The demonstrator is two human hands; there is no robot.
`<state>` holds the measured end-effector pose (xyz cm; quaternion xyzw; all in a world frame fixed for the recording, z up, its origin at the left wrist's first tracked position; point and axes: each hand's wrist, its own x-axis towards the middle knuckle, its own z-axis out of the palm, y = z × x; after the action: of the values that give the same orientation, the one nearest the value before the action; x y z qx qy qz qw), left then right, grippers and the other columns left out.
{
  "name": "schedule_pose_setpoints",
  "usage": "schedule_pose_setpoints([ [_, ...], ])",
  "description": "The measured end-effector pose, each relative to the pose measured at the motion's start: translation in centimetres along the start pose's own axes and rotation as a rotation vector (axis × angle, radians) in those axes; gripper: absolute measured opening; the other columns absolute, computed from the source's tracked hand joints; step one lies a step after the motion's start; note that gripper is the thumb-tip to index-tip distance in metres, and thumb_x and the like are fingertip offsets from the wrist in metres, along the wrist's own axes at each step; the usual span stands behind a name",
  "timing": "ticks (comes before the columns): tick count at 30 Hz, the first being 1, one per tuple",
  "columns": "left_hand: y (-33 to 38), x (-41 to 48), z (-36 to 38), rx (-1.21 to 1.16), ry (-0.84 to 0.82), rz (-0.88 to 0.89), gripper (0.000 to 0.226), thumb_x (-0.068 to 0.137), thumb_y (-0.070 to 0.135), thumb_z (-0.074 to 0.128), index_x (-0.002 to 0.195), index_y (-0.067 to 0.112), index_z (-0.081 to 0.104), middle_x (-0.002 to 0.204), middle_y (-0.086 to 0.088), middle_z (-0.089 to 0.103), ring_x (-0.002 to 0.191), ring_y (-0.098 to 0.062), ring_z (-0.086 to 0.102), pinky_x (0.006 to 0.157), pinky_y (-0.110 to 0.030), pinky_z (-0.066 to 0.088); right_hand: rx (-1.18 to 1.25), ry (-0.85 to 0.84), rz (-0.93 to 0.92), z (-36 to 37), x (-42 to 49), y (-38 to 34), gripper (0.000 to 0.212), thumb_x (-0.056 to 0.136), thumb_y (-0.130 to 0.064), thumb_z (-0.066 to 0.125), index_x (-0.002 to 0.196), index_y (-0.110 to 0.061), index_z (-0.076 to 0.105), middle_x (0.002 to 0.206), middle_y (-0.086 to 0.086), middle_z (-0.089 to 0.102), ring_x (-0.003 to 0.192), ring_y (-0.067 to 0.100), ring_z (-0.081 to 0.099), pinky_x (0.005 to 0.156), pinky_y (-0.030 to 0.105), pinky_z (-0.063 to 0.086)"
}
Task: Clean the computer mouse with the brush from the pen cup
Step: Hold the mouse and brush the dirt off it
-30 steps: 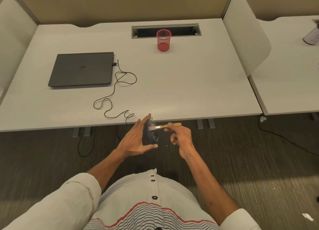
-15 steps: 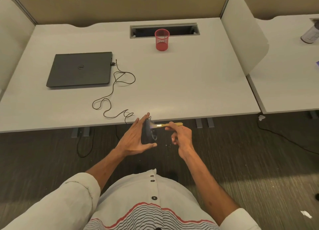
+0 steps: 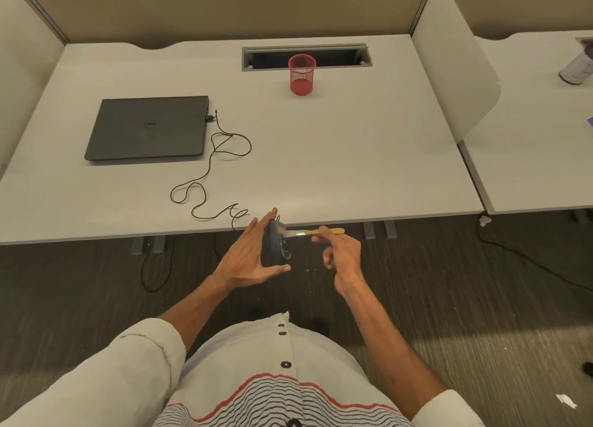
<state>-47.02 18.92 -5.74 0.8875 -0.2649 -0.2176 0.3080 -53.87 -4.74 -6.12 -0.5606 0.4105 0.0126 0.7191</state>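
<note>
My left hand holds a dark computer mouse on edge, just in front of the desk's near edge, fingers along its far side and thumb under it. My right hand pinches a small brush with a yellow wooden handle and a shiny ferrule. The bristle end touches the top of the mouse. The mouse's thin cable runs in loops over the desk to the closed dark laptop. The red mesh pen cup stands at the back middle of the desk.
The white desk has a cable slot behind the cup. White divider panels stand at both sides. A second desk with a pale cylinder lies to the right. Cables and scraps lie on the carpet.
Both hands stay in nearly the same place by the desk edge. The brush tip has shifted slightly along the top of the mouse.
</note>
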Motion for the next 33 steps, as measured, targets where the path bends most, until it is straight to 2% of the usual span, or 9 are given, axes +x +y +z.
schedule_pose_setpoints([
  [3,0.0,0.2,0.0,0.000,-0.005,0.010,0.133,0.081,0.071,0.081,0.171,0.035,-0.009,0.182,0.007,0.003,0.169,-0.027,0.009,0.136,-0.059,0.018,-0.063,-0.065,-0.025,0.2,-0.5,0.4,0.020,0.098,-0.031,0.081,0.083,-0.020,0.087,0.084,0.004,0.083,0.046,0.005,0.051,0.046,0.021,0.042],
  [7,0.0,0.3,-0.1,-0.006,-0.017,0.001,0.133,0.081,0.070,0.082,0.171,0.035,-0.008,0.182,0.006,0.005,0.169,-0.030,0.015,0.135,-0.060,0.022,-0.115,0.067,-0.007,-0.2,-0.2,0.9,0.021,0.100,-0.030,0.079,0.085,-0.018,0.086,0.078,0.004,0.078,0.052,0.007,0.050,0.048,0.022,0.043],
  [9,-0.1,0.4,-0.2,-0.007,-0.018,-0.003,0.133,0.080,0.073,0.081,0.171,0.036,-0.008,0.182,0.007,0.004,0.169,-0.029,0.010,0.136,-0.060,0.019,-0.146,0.141,0.004,-0.6,0.1,1.0,0.018,0.100,-0.029,0.079,0.088,-0.017,0.085,0.086,0.008,0.080,0.059,0.010,0.052,0.052,0.025,0.045],
  [11,-0.1,0.4,-0.2,-0.001,-0.014,-0.008,0.133,0.079,0.075,0.080,0.171,0.037,-0.009,0.182,0.008,0.002,0.169,-0.027,0.005,0.136,-0.058,0.016,-0.106,0.156,-0.003,-0.9,0.3,1.0,0.018,0.100,-0.028,0.078,0.090,-0.015,0.085,0.084,0.008,0.080,0.056,0.009,0.051,0.049,0.023,0.043],
  [16,-0.1,0.6,-0.2,-0.001,-0.018,-0.009,0.133,0.079,0.076,0.078,0.171,0.037,-0.010,0.182,0.008,0.002,0.169,-0.026,0.002,0.136,-0.057,0.015,-0.024,-0.027,-0.052,-0.2,-0.2,0.4,0.020,0.099,-0.033,0.079,0.085,-0.022,0.087,0.087,0.006,0.083,0.045,0.005,0.049,0.044,0.021,0.040],
  [20,0.1,0.7,-0.3,0.000,-0.015,-0.008,0.133,0.078,0.078,0.076,0.171,0.037,-0.010,0.182,0.009,0.000,0.169,-0.026,0.003,0.136,-0.060,0.017,-0.121,-0.049,-0.135,1.0,-0.7,0.6,0.021,0.098,-0.036,0.080,0.079,-0.032,0.087,0.078,0.004,0.079,0.047,0.003,0.052,0.046,0.017,0.044],
  [25,-0.1,0.5,-0.3,-0.012,-0.016,-0.018,0.133,0.078,0.078,0.075,0.171,0.036,-0.010,0.182,0.007,0.001,0.170,-0.026,0.003,0.136,-0.060,0.017,-0.261,0.033,-0.159,0.8,-0.4,1.2,0.023,0.098,-0.034,0.081,0.076,-0.027,0.083,0.072,0.005,0.072,0.063,0.012,0.057,0.065,0.033,0.052],
  [29,-0.5,0.3,-0.3,-0.003,-0.021,-0.020,0.133,0.079,0.077,0.076,0.171,0.036,-0.011,0.182,0.008,0.000,0.169,-0.025,0.000,0.137,-0.058,0.014,-0.241,0.060,-0.219,0.3,-0.4,0.9,0.020,0.100,-0.035,0.078,0.082,-0.027,0.084,0.072,-0.004,0.073,0.062,0.006,0.063,0.063,0.030,0.053],
  [33,-0.5,0.3,-0.1,0.012,-0.021,-0.026,0.134,0.079,0.077,0.077,0.171,0.036,-0.012,0.182,0.009,-0.003,0.169,-0.023,-0.004,0.137,-0.056,0.012,-0.249,0.017,-0.390,0.7,-0.8,0.0,0.010,0.101,-0.039,0.076,0.092,-0.038,0.081,0.088,-0.022,0.077,0.092,0.000,0.071,0.080,0.030,0.059],
])
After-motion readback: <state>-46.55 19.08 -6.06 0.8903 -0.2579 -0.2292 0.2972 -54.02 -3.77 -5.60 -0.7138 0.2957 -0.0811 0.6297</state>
